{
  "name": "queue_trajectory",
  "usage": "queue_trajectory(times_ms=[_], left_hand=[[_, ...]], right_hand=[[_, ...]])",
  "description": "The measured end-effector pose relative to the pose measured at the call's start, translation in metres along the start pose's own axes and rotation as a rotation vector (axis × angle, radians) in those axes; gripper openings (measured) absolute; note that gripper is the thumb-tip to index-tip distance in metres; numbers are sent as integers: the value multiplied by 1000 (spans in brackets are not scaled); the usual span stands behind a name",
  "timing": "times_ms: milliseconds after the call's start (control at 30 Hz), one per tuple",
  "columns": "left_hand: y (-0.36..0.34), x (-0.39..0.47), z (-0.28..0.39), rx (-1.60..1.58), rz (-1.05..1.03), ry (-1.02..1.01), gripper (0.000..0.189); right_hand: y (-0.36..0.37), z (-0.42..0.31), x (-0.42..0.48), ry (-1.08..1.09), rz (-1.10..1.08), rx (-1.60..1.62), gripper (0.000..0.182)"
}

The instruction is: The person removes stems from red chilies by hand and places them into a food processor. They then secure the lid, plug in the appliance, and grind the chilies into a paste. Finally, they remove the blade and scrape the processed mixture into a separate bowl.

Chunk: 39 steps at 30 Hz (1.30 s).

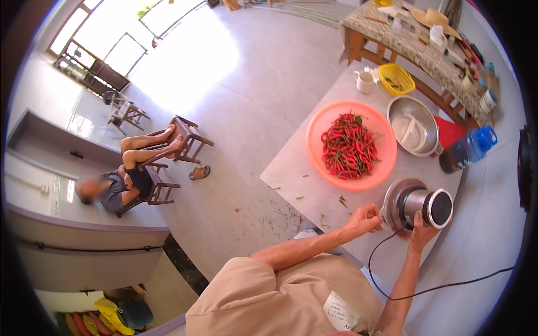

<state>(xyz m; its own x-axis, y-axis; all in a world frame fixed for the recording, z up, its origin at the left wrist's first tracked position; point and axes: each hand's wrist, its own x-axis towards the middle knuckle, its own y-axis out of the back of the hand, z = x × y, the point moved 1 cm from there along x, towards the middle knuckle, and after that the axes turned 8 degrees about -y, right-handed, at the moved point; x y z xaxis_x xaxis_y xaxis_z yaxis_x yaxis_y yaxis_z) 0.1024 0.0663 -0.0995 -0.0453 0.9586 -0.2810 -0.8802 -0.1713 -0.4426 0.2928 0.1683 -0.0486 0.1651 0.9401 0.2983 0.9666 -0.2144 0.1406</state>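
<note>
My right hand point(422, 233) is wrapped around the metal motor unit point(416, 206) of an electric food chopper, thumb along its side. The unit sits tilted over a round bowl point(391, 199), and a black cord point(393, 299) runs from it. The fingers of my left hand point(366, 218) are curled at the bowl's left edge, by what looks like a small handle; whether they grip it cannot be told. Beyond the left hand, a pink plastic basin point(314, 153) holds a heap of red chillies point(349, 145) with green stems. The inside of the bowl is mostly hidden.
On the table point(290, 176) also stand a metal basin point(393, 122) with a strainer inside, a blue-lidded bottle point(464, 151), a yellow basket point(395, 77) and a white mug point(365, 82). A cluttered granite-topped counter point(378, 31) is behind. Another person point(119, 189) sits at far left, feet on a stool.
</note>
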Motion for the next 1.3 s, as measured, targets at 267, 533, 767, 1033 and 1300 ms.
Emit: queue_trajectory(times_ms=[267,533,767,1033,1300], left_hand=[[-9,-7,-22,26,-77,-119,17],[-22,-13,31,123,148,-5,26],[-18,-12,32,252,152,-7,33],[-14,-5,45,330,119,25,30],[0,12,27,-55,73,55,26]], right_hand=[[53,-28,7,-129,80,211,58],[84,-81,-10,-184,238,372,77],[118,-60,-50,-288,345,412,71],[129,-68,-72,-375,332,497,48],[140,-59,-87,-398,346,471,51]])
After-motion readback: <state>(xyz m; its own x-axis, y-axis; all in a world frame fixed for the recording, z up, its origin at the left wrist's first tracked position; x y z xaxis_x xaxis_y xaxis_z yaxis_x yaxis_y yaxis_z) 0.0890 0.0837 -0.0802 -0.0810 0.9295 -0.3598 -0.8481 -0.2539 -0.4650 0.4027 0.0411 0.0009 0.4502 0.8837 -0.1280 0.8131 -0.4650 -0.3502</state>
